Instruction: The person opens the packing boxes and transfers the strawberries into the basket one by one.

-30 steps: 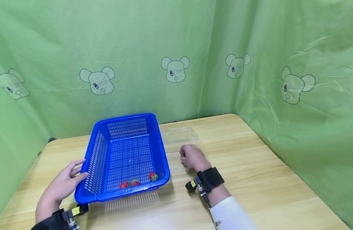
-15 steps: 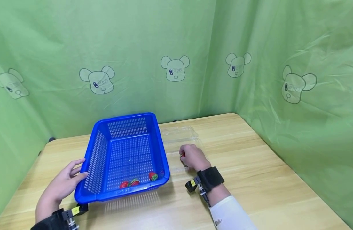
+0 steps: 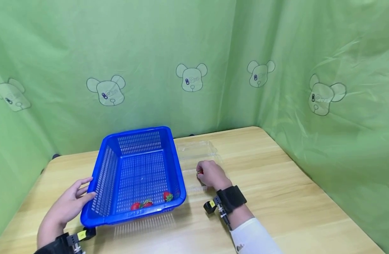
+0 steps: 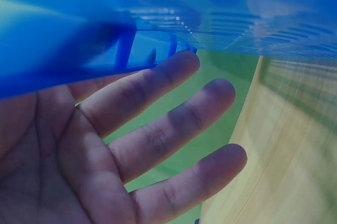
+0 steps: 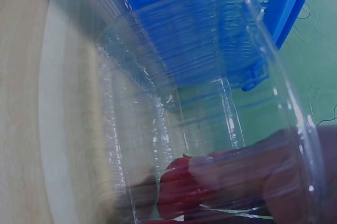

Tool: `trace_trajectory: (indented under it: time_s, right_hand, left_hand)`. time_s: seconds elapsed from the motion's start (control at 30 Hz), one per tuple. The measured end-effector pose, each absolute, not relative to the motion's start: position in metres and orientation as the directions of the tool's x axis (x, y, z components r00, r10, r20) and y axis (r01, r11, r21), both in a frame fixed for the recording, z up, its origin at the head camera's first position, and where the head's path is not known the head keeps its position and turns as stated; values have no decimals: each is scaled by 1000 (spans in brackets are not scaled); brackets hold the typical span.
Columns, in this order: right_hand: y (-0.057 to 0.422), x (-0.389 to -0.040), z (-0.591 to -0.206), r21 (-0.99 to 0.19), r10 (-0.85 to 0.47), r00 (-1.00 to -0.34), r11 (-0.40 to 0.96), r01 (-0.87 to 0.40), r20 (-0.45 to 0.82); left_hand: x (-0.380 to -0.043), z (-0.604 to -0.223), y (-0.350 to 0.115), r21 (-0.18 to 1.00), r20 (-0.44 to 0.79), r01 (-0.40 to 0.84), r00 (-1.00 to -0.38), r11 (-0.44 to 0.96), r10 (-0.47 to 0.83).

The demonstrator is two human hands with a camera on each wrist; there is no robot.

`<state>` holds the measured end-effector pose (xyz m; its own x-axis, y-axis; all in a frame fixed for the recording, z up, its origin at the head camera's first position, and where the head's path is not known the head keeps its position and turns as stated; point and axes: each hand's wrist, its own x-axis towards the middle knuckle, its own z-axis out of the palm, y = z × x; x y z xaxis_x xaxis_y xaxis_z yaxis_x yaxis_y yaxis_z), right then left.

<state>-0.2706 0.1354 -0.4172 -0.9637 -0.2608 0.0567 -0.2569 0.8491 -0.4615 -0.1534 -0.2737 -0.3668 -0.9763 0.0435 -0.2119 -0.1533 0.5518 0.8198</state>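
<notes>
My right hand (image 3: pixel 211 173) pinches a red strawberry (image 3: pixel 199 173) inside a clear plastic clamshell box (image 3: pixel 197 150). In the right wrist view the strawberry (image 5: pixel 179 190) and fingers (image 5: pixel 242 176) show through the box wall (image 5: pixel 174 29); more red shows below them. My left hand (image 3: pixel 68 201) touches the left rim of a blue plastic basket (image 3: pixel 107 139). Its fingers (image 4: pixel 195 124) are straight and spread beneath the blue rim (image 4: pixel 52 71) in the left wrist view, where the thumb is hidden. Several strawberries (image 3: pixel 167 196) lie along the basket's near side.
The box stands close beside the basket's right side. Both sit on a light wooden table (image 3: pixel 277 197). A green curtain (image 3: pixel 143 46) with bear-head prints surrounds the table at the back and sides. Black camera straps (image 3: pixel 231 200) are on both wrists.
The view has shifted very slightly. My left hand stays at the basket rim, and my right hand stays in the box, with the strawberry turned a little between its fingers.
</notes>
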Motion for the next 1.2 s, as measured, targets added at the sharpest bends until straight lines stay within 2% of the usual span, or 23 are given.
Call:
trace_trajectory:
  time_s: [0.37,1.2]
  right_hand:
    - [135,-270,-418,-469,-271,-962,849,-243,7]
    - [136,-270,-418,-497,-294,-956,826,-265,21]
  left_hand:
    - [-154,-370,-275,823,-212,-157,-977,546,38]
    - [-152,-367,-273,820,-209,-156,-977,550,34]
